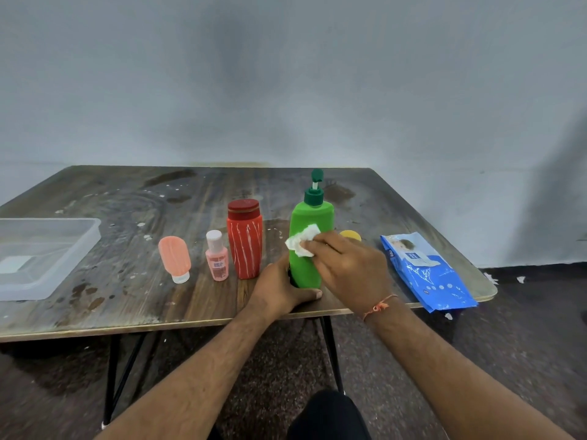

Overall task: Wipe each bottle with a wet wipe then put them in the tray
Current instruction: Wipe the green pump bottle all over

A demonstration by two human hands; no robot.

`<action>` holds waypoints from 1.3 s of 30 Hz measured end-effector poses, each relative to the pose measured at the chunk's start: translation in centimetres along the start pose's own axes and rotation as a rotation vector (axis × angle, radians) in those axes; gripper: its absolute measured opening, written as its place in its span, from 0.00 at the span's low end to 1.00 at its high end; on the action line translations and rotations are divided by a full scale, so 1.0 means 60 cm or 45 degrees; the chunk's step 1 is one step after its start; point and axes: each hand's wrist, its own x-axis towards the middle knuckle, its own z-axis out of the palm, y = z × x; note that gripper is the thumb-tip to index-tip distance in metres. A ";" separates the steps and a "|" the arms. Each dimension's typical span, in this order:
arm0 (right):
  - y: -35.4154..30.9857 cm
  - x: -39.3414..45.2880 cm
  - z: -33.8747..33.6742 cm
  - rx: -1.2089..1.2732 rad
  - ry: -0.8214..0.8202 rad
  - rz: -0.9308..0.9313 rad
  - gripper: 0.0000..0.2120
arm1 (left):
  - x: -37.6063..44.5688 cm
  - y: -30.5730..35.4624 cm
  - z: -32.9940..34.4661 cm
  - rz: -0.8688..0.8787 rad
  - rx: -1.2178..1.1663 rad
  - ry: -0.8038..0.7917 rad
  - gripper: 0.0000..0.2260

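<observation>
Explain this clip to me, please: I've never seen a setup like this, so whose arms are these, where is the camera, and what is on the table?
There is no machine here. A person wears one wide-angle camera on the head, looking forward and down, so the two arms are their own.

The left hand holds the base of the green pump bottle, which stands upright on the wooden table. The right hand presses a white wet wipe against the bottle's side.

To the left stand a red bottle, a small pink bottle and a peach tube resting on its cap. A clear plastic tray sits at the far left with no bottle in it. A blue wipes pack lies on the right. Something yellow shows behind the right hand; I cannot tell what.
</observation>
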 end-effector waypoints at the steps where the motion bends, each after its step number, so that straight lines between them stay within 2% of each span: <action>1: 0.001 0.006 0.000 0.009 0.024 -0.009 0.09 | 0.001 0.000 -0.004 0.002 0.001 -0.015 0.32; 5: -0.011 -0.009 0.012 0.010 -0.088 -0.088 0.10 | 0.003 -0.004 -0.018 0.011 0.020 -0.122 0.32; 10: -0.028 -0.059 0.038 0.011 -0.339 -0.122 0.12 | 0.003 0.002 -0.029 0.149 0.076 -0.198 0.19; 13: -0.032 -0.085 0.042 0.032 -0.419 -0.115 0.13 | 0.002 -0.002 -0.035 0.163 0.010 -0.233 0.20; 21: -0.028 -0.105 0.033 0.137 -0.440 0.024 0.14 | -0.004 0.001 -0.036 0.130 -0.061 -0.251 0.25; 25: -0.018 -0.129 0.027 0.228 -0.422 0.205 0.13 | -0.004 0.005 -0.033 0.081 -0.025 -0.232 0.31; 29: 0.015 -0.139 0.031 0.382 -0.536 0.510 0.10 | 0.002 0.002 -0.034 0.019 0.017 -0.269 0.36; 34: 0.061 -0.119 0.024 0.994 -0.482 1.090 0.06 | 0.005 0.003 -0.035 -0.006 0.035 -0.270 0.40; 36: 0.067 -0.114 0.016 1.215 -0.482 1.191 0.02 | 0.008 0.000 -0.033 -0.023 -0.003 -0.237 0.44; 39: 0.070 -0.112 0.004 1.375 -0.450 1.229 0.06 | 0.013 -0.004 -0.029 -0.033 -0.035 -0.194 0.47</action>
